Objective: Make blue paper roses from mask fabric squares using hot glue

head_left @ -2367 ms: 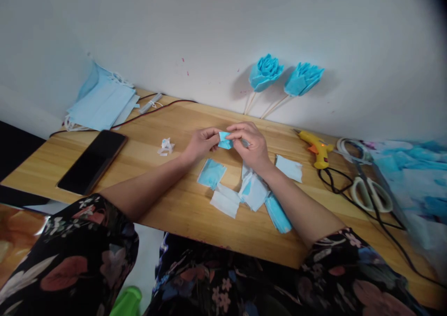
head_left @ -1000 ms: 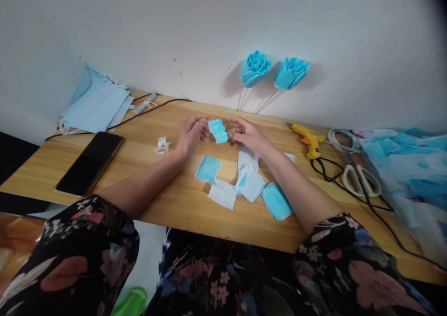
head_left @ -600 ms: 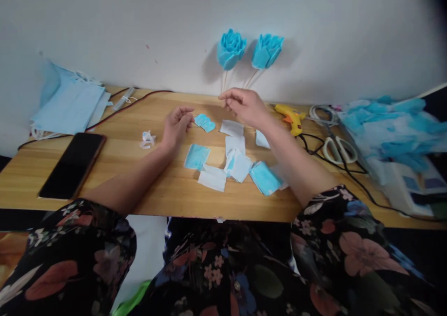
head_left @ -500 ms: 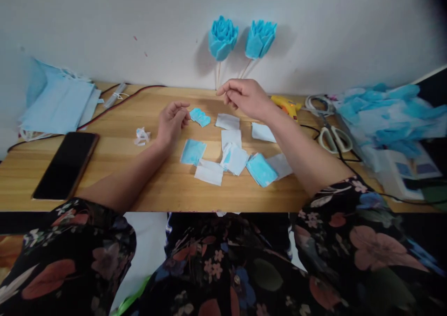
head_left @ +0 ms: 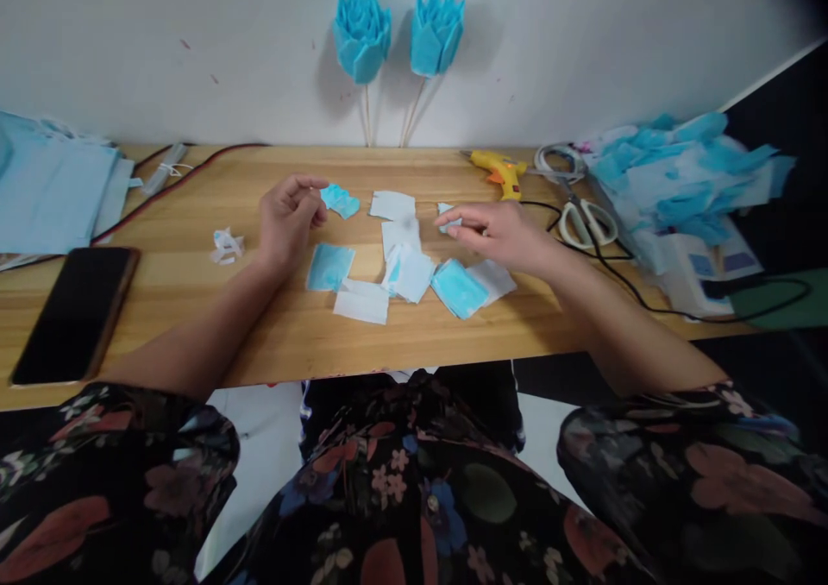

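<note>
My left hand [head_left: 288, 223] hovers at the centre-left of the table, fingers loosely bent and apart. Its fingertips are beside a small blue piece with a wavy edge [head_left: 341, 201]; I see no clear grip on it. My right hand [head_left: 495, 227] is open, palm down, its fingers stretched left over a small pale piece [head_left: 446, 214] that they partly cover. Between and below the hands lie a blue square [head_left: 329, 267], white cut pieces [head_left: 360, 301], overlapping pale pieces [head_left: 412, 274] and a blue stack [head_left: 459, 289].
Two blue fabric flowers on sticks [head_left: 362, 37] stand against the wall. A yellow glue gun [head_left: 498, 171], scissors [head_left: 587, 223] and a heap of blue scraps [head_left: 686, 171] are at right. At left are face masks [head_left: 58, 179], a phone [head_left: 74, 313] and white scraps [head_left: 226, 245].
The view has shifted. My right hand has come down and right, from near the flower sticks to the small pale piece. My left hand stays beside the wavy blue piece.
</note>
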### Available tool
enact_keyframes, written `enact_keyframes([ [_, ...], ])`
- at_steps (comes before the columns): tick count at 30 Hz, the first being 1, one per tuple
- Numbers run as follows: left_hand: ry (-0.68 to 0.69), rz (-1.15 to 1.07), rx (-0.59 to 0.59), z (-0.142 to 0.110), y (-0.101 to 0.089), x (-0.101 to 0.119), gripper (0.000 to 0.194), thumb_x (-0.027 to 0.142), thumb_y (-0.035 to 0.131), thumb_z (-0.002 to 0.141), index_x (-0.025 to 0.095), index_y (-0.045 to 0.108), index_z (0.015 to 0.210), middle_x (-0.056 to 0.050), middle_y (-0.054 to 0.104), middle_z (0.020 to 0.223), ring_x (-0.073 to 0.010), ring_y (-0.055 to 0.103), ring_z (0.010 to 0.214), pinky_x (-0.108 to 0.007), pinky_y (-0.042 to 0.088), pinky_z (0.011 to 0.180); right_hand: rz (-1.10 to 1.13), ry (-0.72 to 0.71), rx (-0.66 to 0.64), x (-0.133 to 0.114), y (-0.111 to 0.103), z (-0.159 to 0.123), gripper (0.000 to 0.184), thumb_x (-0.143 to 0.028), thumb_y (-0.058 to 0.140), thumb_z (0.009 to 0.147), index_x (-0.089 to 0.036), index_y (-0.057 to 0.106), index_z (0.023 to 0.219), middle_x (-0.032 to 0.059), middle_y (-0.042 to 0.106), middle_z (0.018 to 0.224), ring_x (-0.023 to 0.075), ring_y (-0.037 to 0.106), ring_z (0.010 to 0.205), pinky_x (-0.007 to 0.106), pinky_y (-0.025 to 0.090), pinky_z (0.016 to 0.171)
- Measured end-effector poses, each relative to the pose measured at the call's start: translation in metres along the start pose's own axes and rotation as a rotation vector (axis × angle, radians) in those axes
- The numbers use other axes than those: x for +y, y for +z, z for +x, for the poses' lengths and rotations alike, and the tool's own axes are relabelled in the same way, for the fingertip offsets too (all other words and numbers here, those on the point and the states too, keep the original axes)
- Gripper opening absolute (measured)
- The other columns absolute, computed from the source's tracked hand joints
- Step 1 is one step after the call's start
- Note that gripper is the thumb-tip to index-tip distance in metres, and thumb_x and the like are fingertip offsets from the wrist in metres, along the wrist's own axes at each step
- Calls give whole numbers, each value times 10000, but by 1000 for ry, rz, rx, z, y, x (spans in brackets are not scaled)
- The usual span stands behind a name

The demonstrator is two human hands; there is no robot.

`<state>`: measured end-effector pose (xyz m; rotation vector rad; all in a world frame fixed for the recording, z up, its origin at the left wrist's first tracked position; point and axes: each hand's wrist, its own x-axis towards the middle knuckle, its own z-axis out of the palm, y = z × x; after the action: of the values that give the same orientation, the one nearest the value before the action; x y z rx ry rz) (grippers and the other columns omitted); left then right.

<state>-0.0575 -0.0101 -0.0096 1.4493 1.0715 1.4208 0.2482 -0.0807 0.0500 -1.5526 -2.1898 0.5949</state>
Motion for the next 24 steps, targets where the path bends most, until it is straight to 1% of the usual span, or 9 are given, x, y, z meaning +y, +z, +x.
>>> enact_keyframes([
  [3,30,44,-6,1,-3,-1,31,213,662,863,207,690,872,48,586,552,-79,487,481,-245,379,510,52,23,-15,10,-5,-18,224,-322,640,899,-276,763,1080,-35,661,653,126,512,576,303,361,614],
  [6,63,76,-19,3,-7,-3,52,259,668,881,215,695,885,45,586,556,-86,495,489,-260,392,520,61,-36,-61,18,-12,-30,203,-345,655,880,-273,770,1032,7,742,835,168,626,732,323,429,683],
  [8,92,115,-31,4,-10,-5,81,277,661,895,214,705,918,44,597,570,-88,512,508,-266,406,539,35,-92,-93,22,-15,-35,178,-353,646,885,-274,772,984,22,751,909,192,653,819,342,451,740],
  [11,131,193,-86,5,-15,-6,119,286,660,898,225,722,980,47,622,601,-90,556,553,-266,426,574,0,-147,-132,24,-18,-39,180,-350,612,908,-278,765,968,28,748,951,203,656,854,361,457,785],
  [15,235,397,-173,5,-19,-2,179,241,658,879,228,751,1031,30,685,697,-100,603,618,-272,451,635,-26,-192,-184,23,-16,-39,210,-341,570,936,-265,755,997,48,743,982,217,655,896,372,463,825],
  [18,283,462,-234,0,-16,13,187,224,634,882,210,760,1020,36,695,705,-92,612,628,-269,475,660,-43,-214,-197,26,-9,-35,202,-351,601,922,-252,753,1012,66,737,999,237,654,933,385,462,860],
  [20,228,387,-260,-9,-9,30,195,252,596,923,211,751,1034,30,698,709,-101,639,657,-278,518,694,-49,-231,-199,30,-2,-32,207,-361,639,901,-243,746,1032,76,733,1014,249,648,958,390,461,872],
  [21,203,376,-308,-15,-4,41,208,269,585,942,213,744,1063,11,719,751,-116,661,698,-288,533,719,-52,-241,-201,32,1,-30,216,-362,656,890,-236,740,1044,81,731,1019,252,644,967,389,460,873],
  [24,248,438,-534,-36,15,72,206,315,605,952,214,745,1065,-35,765,884,-157,700,833,-306,543,791,-65,-270,-206,37,9,-25,210,-348,681,877,-213,728,1031,91,727,1015,250,635,970,379,454,865],
])
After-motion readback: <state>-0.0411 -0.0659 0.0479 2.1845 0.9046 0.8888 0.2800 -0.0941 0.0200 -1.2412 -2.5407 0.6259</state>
